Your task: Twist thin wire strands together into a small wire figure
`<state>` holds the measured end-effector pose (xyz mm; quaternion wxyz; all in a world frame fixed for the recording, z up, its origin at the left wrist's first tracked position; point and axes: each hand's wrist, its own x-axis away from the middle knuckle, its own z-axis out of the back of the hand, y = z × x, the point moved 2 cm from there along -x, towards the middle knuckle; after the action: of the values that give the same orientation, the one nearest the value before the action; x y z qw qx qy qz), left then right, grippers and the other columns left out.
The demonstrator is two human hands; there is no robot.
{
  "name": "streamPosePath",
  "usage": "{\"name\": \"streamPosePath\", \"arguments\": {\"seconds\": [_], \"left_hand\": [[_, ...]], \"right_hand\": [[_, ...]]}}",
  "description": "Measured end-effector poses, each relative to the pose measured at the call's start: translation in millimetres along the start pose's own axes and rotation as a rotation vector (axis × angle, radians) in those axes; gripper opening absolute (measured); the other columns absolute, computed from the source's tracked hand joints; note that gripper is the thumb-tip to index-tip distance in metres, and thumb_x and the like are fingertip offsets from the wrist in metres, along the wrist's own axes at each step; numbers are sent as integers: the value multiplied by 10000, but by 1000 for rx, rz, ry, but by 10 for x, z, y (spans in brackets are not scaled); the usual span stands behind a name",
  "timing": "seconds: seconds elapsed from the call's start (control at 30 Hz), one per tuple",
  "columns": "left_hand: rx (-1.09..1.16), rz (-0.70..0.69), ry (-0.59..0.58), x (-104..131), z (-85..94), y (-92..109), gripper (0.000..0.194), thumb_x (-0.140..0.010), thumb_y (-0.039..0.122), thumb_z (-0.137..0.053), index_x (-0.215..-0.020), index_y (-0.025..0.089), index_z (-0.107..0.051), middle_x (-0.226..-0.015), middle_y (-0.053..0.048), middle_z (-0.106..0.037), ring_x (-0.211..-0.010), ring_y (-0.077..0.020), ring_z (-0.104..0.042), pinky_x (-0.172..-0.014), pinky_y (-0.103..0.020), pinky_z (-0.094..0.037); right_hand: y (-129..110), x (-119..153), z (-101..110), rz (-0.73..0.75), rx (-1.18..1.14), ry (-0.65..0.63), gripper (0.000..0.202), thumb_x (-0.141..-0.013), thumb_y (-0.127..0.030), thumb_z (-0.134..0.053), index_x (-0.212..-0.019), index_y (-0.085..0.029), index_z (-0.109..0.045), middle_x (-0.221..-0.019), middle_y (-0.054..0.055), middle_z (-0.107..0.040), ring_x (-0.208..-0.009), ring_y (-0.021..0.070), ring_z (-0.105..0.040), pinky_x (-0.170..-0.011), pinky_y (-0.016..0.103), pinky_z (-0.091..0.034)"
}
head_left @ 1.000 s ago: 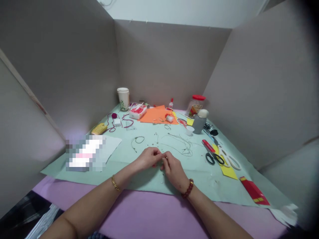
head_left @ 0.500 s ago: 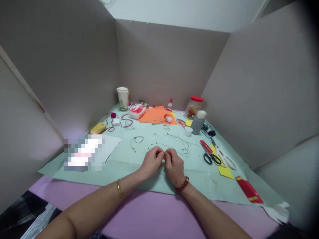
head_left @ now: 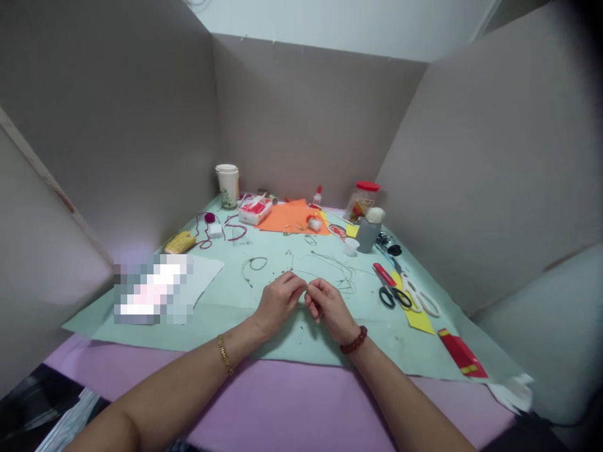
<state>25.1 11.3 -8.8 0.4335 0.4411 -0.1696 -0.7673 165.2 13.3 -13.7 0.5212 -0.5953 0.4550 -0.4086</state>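
Note:
My left hand [head_left: 281, 302] and my right hand [head_left: 330, 306] meet fingertip to fingertip above the pale green sheet [head_left: 226, 323]. Both are closed in a pinch, and whatever lies between the fingers is too small to make out. Just beyond them a tangle of thin cord [head_left: 342, 269] spreads over the sheet, and a looped cord [head_left: 257, 263] lies to its left. Tiny dark bits are scattered close to my fingers, some partly hidden by the left hand.
At right lie black-handled scissors [head_left: 394, 297], white-handled scissors [head_left: 426, 301] and a red packet [head_left: 462, 355]. A grey bottle [head_left: 368, 235], small clear cup [head_left: 351, 247] and red-lidded jar [head_left: 362, 202] stand behind. Farther left are a tissue pack [head_left: 254, 210], paper cup [head_left: 228, 186] and yellow object [head_left: 179, 242].
My right hand has turned, its wrist swinging outward and its lower fingers showing more. The left hand's fingers are straighter over the pinch. The whole view has shifted slightly.

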Motion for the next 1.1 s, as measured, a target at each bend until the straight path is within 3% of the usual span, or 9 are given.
{"name": "streamPosePath", "arguments": {"seconds": [0.2, 0.37, 0.6, 0.8, 1.0, 1.1], "left_hand": [[105, -30, -19, -35, -3, -60, 220, -912, 277, -480, -838, 197, -672, -840, -44, -597, -780, -143, -553, -731, -258, -417], [195, 28, -35, -53, 15, -29, 202, -879, 314, -536, -807, 199, -686, -775, -39, -604, -747, -151, -551, -720, -271, -428], [226, -3, -78, -63, 35, 16, 169, -868, 300, -538, -805, 199, -657, -787, -40, -619, -781, -161, -551, -761, -286, -427], [133, -8, -86, -49, 14, 23, 194, -890, 305, -468, -784, 183, -575, -797, -31, -564, -770, -152, -510, -738, -276, -395], [238, 167, -83, -47, -42, -28, 143, -856, 274, -467, -759, 183, -520, -756, -4, -523, -692, -127, -465, -646, -247, -367], [409, 281, -180, -67, -48, -62, 186, -851, 337, -485, -761, 177, -518, -716, 9, -508, -642, -112, -448, -598, -235, -350]], "right_hand": [[-9, -8, 88, -74, -58, -115, 291, -790, -424, -649, -731, -170, -521, -566, -44, -555, -385, 40, -397, -346, 152, -326], [15, -21, 117, -110, -99, -142, 326, -756, -455, -686, -748, -167, -533, -586, -42, -571, -381, 37, -400, -335, 150, -323], [23, -32, 154, -160, -125, -204, 354, -738, -458, -711, -738, -178, -494, -605, -52, -562, -374, 28, -375, -318, 140, -285], [-13, -19, 130, -150, -105, -142, 319, -752, -434, -699, -792, -178, -513, -591, -63, -537, -383, 31, -364, -327, 140, -294], [-95, 21, 88, -17, 114, -82, 241, -795, -391, -629, -754, -178, -523, -596, -49, -535, -415, 58, -430, -358, 174, -366], [-131, 30, 97, 34, 228, -54, 224, -791, -382, -620, -744, -182, -529, -552, -60, -508, -404, 67, -420, -353, 185, -358]]}}
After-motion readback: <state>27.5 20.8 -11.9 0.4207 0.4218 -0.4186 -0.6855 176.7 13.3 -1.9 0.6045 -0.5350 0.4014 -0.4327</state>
